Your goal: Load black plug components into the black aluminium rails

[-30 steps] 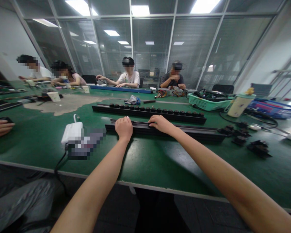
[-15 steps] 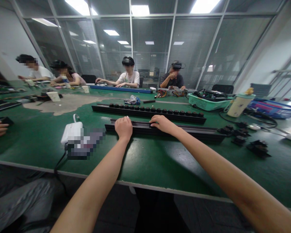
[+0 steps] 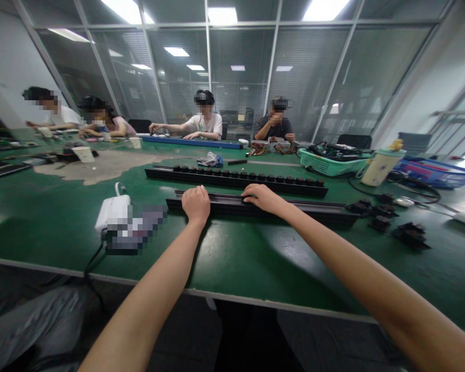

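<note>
A long black rail [image 3: 313, 210] with a lengthwise channel lies across the green table before me. My left hand [image 3: 196, 204] is closed around its left part, fingers over the far side. My right hand [image 3: 262, 198] pinches a small dark part at the channel, near the rail's middle; the fingers mostly hide it. Just behind lies a second black rail [image 3: 232, 180], with a row of small black blocks along its top. Several loose black parts [image 3: 411, 235] are scattered beyond the near rail's right end.
A white charger [image 3: 114, 211] with a cable and a pixelated flat object [image 3: 137, 235] lie left of my left hand. A green basket [image 3: 329, 165] of cables and a cream bottle [image 3: 382, 166] stand at the back right. Several people sit across the table.
My right hand has slid slightly right along the rail; my left hand stays in place. Another person's hand with a black object at the left edge has gone from view.
</note>
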{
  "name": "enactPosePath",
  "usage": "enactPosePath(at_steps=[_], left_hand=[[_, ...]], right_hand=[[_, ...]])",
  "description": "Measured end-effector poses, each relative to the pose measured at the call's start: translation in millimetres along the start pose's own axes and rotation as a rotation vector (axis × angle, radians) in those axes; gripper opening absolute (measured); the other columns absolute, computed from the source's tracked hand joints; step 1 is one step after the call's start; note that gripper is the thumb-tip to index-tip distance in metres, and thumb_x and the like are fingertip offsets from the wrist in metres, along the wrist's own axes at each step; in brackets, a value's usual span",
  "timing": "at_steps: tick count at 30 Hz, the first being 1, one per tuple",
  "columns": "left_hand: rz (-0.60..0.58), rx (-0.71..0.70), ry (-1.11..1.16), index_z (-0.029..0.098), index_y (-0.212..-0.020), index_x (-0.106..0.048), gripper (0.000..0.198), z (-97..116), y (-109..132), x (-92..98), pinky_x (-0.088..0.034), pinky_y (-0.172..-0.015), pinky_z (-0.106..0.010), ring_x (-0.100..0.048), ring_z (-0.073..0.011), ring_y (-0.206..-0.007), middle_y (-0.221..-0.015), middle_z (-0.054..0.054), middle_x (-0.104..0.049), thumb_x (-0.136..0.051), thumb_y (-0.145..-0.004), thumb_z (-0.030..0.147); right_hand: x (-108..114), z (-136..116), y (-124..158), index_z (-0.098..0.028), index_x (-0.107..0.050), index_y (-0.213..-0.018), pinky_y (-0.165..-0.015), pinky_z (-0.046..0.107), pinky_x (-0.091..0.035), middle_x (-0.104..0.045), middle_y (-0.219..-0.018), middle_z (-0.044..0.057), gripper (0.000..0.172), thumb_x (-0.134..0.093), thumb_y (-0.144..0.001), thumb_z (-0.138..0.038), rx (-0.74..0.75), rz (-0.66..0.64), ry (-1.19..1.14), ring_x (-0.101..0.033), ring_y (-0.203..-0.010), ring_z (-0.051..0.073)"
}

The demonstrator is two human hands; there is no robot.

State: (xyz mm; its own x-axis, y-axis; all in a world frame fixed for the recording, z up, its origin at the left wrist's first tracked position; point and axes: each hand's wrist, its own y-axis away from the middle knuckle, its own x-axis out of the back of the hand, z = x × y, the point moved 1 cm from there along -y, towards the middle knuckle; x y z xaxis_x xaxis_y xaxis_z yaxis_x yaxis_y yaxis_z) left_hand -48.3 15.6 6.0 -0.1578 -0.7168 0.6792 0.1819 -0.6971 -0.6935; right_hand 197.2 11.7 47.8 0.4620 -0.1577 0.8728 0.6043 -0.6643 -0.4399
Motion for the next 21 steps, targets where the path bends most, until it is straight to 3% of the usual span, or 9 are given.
enactPosePath(at_steps=[21], left_hand=[[-0.002,0.004,0.056,0.016,-0.089,-0.068,0.057,-0.1,-0.4,-0.1,-0.040,-0.087,-0.043,-0.064,-0.0324,-0.095,-0.093,-0.019,-0.073,-0.015,-0.105,0.031]], right_hand=[[6.1,10.2,10.4,-0.016,-0.081,-0.105,-0.100,0.037,-0.053,-0.075,-0.111,0.012,0.018,-0.068,-0.092,-0.015,0.017,-0.014,0.025,-0.070,-0.106,0.024]])
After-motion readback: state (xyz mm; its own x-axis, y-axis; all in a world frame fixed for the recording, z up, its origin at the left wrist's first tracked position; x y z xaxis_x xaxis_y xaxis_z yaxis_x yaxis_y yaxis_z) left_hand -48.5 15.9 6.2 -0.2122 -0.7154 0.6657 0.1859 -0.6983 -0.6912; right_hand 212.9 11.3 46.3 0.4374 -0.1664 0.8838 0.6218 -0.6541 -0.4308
